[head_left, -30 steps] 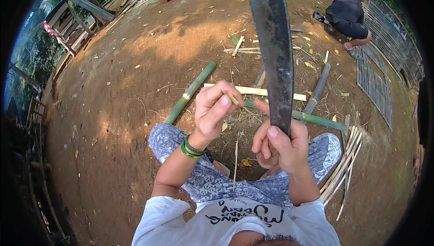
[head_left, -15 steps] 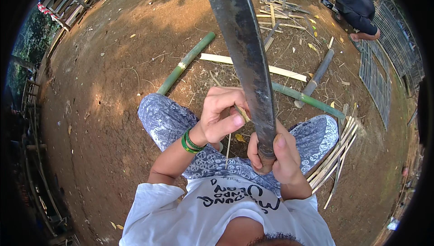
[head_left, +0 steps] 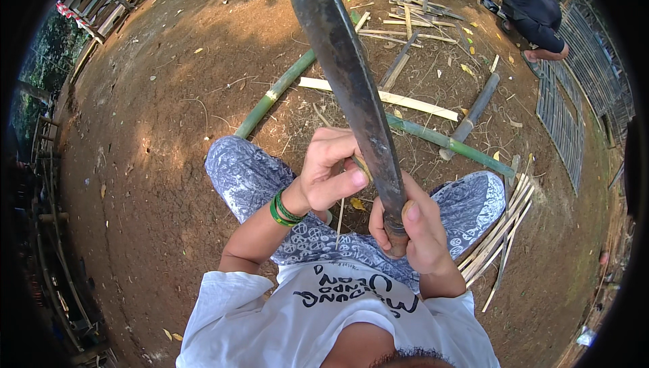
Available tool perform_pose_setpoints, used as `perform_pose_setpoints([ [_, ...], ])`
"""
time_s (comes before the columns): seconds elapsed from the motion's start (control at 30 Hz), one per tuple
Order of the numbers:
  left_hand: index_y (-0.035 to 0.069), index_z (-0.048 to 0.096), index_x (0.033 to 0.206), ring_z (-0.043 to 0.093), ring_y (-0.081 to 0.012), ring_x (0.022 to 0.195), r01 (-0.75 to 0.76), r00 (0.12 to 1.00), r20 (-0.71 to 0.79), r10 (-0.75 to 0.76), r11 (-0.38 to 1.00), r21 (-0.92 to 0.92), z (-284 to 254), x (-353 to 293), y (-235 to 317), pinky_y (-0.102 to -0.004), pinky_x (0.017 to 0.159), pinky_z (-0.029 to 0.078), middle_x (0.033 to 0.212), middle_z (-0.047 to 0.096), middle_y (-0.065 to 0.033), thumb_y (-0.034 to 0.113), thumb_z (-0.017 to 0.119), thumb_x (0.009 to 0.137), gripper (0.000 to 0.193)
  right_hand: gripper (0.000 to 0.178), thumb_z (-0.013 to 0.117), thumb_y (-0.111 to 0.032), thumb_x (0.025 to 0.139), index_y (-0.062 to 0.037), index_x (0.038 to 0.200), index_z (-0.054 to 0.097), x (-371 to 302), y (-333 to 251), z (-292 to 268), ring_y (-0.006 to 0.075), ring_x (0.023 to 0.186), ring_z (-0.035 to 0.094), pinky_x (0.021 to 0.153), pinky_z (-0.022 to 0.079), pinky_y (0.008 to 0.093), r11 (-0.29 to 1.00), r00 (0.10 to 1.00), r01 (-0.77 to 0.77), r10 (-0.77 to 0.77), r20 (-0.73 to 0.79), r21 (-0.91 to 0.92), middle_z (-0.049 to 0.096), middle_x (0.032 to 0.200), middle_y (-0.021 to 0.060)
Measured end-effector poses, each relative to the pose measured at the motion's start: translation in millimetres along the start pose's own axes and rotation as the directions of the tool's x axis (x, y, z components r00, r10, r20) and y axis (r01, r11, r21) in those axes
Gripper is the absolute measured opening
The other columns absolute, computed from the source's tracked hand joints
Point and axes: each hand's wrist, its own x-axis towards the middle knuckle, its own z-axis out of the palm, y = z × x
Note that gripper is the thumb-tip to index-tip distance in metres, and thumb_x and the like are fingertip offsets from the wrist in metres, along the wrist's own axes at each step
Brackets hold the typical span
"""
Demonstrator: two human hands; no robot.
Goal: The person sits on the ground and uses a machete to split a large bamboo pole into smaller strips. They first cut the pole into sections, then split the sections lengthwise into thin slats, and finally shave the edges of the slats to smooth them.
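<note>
A large, dark-stained machete (head_left: 348,74) rises in front of me, its blade tilted up and leaning to the left. My right hand (head_left: 422,233) is wrapped round its wooden handle (head_left: 395,243). Beside the lower blade, my left hand (head_left: 331,172) pinches a thin bamboo strip (head_left: 362,166) between thumb and fingers. The strip's end lies close against the blade's left edge; whether they touch I cannot tell. Most of the strip is hidden by the fingers.
Green bamboo poles (head_left: 278,87) (head_left: 466,150) lie beyond my knees, with a pale split slat (head_left: 419,106) between them. Split strips (head_left: 500,236) are piled by my right knee. More pieces (head_left: 422,20) lie near a tree trunk. Far right, a person (head_left: 534,16) crouches beside bamboo panels (head_left: 564,125).
The machete's blade has tipped to the left, and its lower part has come slightly left too. My left hand keeps its pinch on the strip, nearly in the same place.
</note>
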Motion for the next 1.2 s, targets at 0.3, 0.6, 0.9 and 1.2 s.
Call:
perform_pose_setpoints([
  [0.3,-0.002,0.07,0.091,0.061,-0.0157,0.059,-0.029,0.998,0.055,0.027,0.999,0.029,-3,1,-4,-0.0264,0.052,0.043,0.076,0.067,-0.0084,0.03,0.063,0.084,0.033,0.081,0.037,-0.061,0.101,0.0096,0.139,0.039,-2,2,-3,0.0082,0.05,0.047,0.046,0.036,0.0222,1.0,1.0,0.004,-0.004,0.002,0.002,0.055,0.063,0.0064],
  [0.6,-0.002,0.068,0.086,0.062,-0.0185,0.06,-0.034,0.999,0.04,0.032,0.997,0.064,0,3,-2,-0.0274,0.053,0.043,0.075,0.066,-0.0097,0.032,0.061,0.085,0.034,0.077,0.036,-0.058,0.102,0.0105,0.136,0.041,-3,3,-6,0.0083,0.048,0.047,0.043,0.037,0.0223,1.0,1.0,0.004,-0.004,0.001,0.011,0.055,0.063,0.0066],
  [0.9,-0.002,0.069,0.088,0.062,-0.0182,0.06,-0.056,0.997,0.062,0.052,0.996,0.074,-2,4,-5,-0.0277,0.054,0.043,0.074,0.065,-0.0094,0.034,0.06,0.087,0.036,0.078,0.036,-0.059,0.101,0.011,0.135,0.042,-3,-1,-5,0.0079,0.047,0.046,0.043,0.036,0.022,1.0,1.0,-0.019,0.019,0.001,-0.003,0.055,0.063,0.0066],
  [1.2,-0.001,0.07,0.09,0.06,-0.0164,0.058,-0.043,0.998,0.04,0.041,0.998,0.054,-1,1,-8,-0.0254,0.05,0.042,0.075,0.065,-0.0082,0.028,0.063,0.085,0.031,0.079,0.035,-0.06,0.101,0.0113,0.134,0.043,-2,-3,-4,0.008,0.048,0.047,0.045,0.037,0.0221,0.999,1.0,0.004,-0.004,-0.001,-0.05,0.055,0.063,0.0061],
])
